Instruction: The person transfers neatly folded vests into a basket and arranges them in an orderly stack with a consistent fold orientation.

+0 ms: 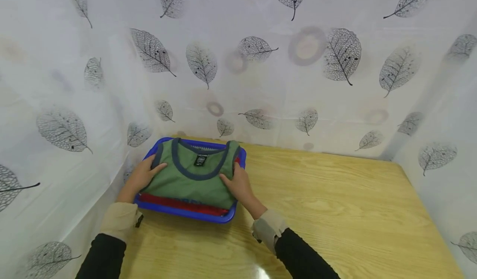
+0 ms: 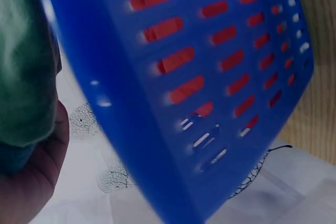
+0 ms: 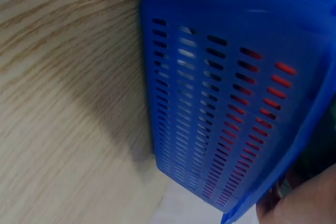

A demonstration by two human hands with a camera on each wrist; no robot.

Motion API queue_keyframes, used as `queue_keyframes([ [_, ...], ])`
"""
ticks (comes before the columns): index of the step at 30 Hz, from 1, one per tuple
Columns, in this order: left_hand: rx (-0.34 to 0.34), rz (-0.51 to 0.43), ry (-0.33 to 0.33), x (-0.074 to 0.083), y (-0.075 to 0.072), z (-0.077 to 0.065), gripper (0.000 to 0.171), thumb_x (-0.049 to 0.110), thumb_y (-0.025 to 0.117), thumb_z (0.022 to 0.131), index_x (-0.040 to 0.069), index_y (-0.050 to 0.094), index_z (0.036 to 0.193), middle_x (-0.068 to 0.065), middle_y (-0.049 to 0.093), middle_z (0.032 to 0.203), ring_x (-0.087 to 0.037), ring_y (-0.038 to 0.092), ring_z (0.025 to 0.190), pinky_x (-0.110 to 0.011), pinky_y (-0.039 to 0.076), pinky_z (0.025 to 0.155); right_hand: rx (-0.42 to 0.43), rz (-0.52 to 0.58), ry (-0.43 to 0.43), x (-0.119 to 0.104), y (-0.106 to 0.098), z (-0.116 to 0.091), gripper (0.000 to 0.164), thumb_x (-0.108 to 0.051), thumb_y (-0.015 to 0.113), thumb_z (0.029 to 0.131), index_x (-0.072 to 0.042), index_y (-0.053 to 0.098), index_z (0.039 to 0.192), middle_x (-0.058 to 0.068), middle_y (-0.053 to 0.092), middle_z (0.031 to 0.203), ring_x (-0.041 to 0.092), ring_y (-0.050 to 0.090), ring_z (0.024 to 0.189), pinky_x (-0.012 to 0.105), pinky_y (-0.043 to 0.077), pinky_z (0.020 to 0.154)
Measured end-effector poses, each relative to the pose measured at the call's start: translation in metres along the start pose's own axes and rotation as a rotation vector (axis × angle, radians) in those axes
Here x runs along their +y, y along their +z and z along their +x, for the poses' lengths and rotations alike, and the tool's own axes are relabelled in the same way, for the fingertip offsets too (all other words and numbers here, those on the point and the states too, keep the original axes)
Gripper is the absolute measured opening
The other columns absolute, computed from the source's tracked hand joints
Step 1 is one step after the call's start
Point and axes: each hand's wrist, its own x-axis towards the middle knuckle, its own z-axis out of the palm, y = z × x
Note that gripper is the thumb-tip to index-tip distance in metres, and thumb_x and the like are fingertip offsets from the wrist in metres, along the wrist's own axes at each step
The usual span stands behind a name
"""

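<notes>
A folded green tank top with dark blue trim and a black neck label lies over the blue plastic basket. My left hand grips its left side, thumb on top. In the left wrist view, the fingers curl round the green cloth beside the basket rim. On the opposite side my right hand holds the garment's right edge, thumb on the front and the other fingers mostly hidden. Red cloth shows under the tank top and through the basket's slots.
The basket stands at the back left of a wood-grain table. White sheeting with a leaf print hangs behind the table and along both sides, close to the basket's left side.
</notes>
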Motion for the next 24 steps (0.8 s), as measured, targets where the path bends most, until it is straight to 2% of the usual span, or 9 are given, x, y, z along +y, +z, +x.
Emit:
queue_keyframes([
  [4,-0.001,0.032,-0.007,-0.003,0.000,0.001,0.065,0.040,0.046,0.098,-0.012,0.038,0.135,-0.036,0.048,0.130,-0.050,0.046,0.119,-0.058,0.037,0.099,0.017,-0.071,0.011,0.001,0.006,-0.001,0.054,-0.026,0.069,0.085,0.009,0.050,0.121,0.029,0.059,0.113,0.040,0.054,0.106,0.053,0.037,0.091],
  [8,0.004,0.031,-0.011,-0.005,0.000,0.001,0.061,0.038,0.046,0.098,-0.012,0.040,0.133,-0.036,0.051,0.125,-0.049,0.050,0.114,-0.058,0.040,0.095,0.036,-0.113,-0.017,0.001,0.011,-0.002,0.050,-0.026,0.069,0.084,0.007,0.053,0.118,0.025,0.061,0.113,0.037,0.053,0.109,0.050,0.029,0.090],
  [14,-0.021,0.114,-0.047,-0.010,0.007,0.003,0.070,0.042,0.044,0.098,-0.015,0.033,0.137,-0.038,0.042,0.134,-0.052,0.041,0.123,-0.060,0.034,0.102,0.049,-0.187,-0.052,0.002,0.015,-0.001,0.045,-0.025,0.071,0.083,0.005,0.056,0.113,0.021,0.065,0.108,0.034,0.054,0.110,0.050,0.027,0.092],
  [20,-0.037,0.147,-0.069,-0.019,0.019,0.007,0.073,0.043,0.043,0.098,-0.017,0.030,0.137,-0.040,0.036,0.136,-0.054,0.036,0.126,-0.059,0.031,0.105,0.065,-0.327,-0.078,0.005,0.018,0.000,0.046,-0.027,0.072,0.081,0.004,0.059,0.112,0.017,0.069,0.104,0.029,0.054,0.113,0.049,0.026,0.092],
  [24,-0.048,0.159,-0.082,-0.024,0.022,0.009,0.074,0.044,0.041,0.098,-0.016,0.029,0.138,-0.040,0.035,0.137,-0.054,0.036,0.126,-0.060,0.032,0.104,0.090,-0.363,-0.115,0.008,0.021,0.002,0.046,-0.026,0.074,0.080,0.005,0.059,0.111,0.018,0.069,0.103,0.029,0.055,0.113,0.050,0.027,0.093],
])
